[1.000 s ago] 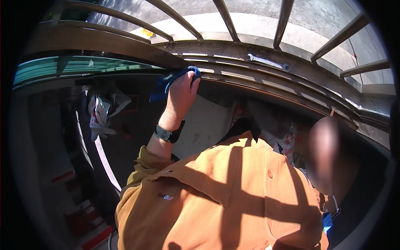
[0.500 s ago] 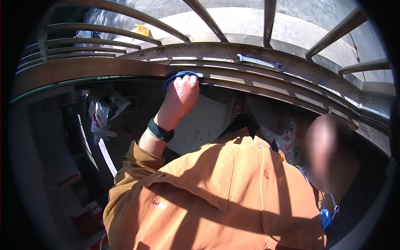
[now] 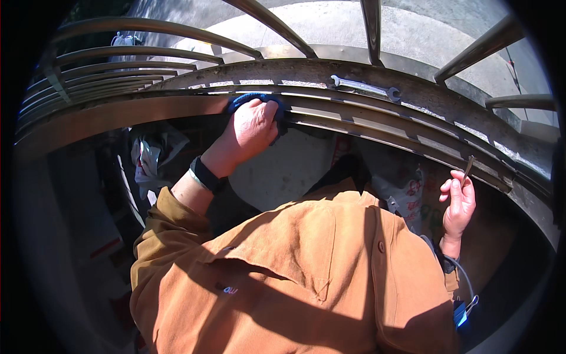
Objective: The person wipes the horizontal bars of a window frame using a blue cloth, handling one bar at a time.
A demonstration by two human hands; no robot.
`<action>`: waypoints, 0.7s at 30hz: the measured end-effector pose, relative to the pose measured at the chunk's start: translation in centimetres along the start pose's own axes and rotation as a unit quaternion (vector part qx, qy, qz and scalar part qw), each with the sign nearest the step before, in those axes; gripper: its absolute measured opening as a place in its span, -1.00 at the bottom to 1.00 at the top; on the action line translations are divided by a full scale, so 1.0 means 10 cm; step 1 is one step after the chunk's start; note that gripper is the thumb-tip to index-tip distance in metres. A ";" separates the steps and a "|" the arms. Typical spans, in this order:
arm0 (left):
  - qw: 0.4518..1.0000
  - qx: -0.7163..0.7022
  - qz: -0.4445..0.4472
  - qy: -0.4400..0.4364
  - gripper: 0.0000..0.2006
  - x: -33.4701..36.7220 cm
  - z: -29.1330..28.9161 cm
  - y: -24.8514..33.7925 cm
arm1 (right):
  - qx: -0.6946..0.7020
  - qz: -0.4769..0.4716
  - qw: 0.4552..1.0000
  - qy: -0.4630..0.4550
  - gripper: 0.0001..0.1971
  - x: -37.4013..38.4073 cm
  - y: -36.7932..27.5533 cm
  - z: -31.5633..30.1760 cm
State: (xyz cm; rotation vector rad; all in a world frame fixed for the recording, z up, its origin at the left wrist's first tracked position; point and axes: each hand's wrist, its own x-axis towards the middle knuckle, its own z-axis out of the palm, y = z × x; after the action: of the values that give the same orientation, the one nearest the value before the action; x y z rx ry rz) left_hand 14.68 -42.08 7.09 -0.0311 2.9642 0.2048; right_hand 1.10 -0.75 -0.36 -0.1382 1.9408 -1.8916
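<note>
Blue cloth (image 3: 238,104) is clamped in the left hand (image 3: 250,128) at the brown rail's (image 3: 147,112) right end; the window track (image 3: 365,123) is seen running rightward from it, toward the right hand (image 3: 460,206), where a thin tool (image 3: 470,166) is pinched.

Sunlight glares on concrete (image 3: 330,23) above the left hand (image 3: 250,130); hard shadows cross the jacket (image 3: 295,236) below it; dimness lies below-left; bars (image 3: 141,25) bend edgeward.

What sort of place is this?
Probably just inside a building, at a window: a grooved track runs along the opening, with metal bars and sunlit pavement beyond.
</note>
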 end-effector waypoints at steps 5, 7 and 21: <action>0.999 -0.041 -0.007 0.016 -0.77 -0.01 -0.01 0.00 | 0.016 0.004 1.000 0.018 -0.81 -0.03 0.05 -0.12; 0.999 -0.042 -0.017 0.007 -0.74 0.01 0.00 0.01 | 0.022 0.003 1.000 0.019 -0.81 -0.03 0.06 -0.15; 0.995 -0.073 0.063 0.006 -0.75 0.43 0.09 0.65 | 0.043 -0.011 0.997 0.062 -0.81 -0.20 0.06 -0.27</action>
State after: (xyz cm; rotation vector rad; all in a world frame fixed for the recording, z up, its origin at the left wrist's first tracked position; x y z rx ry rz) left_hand 10.44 -35.58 6.32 0.1370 2.9580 0.4382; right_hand 2.06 2.55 -0.49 -0.0175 1.9400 -2.0391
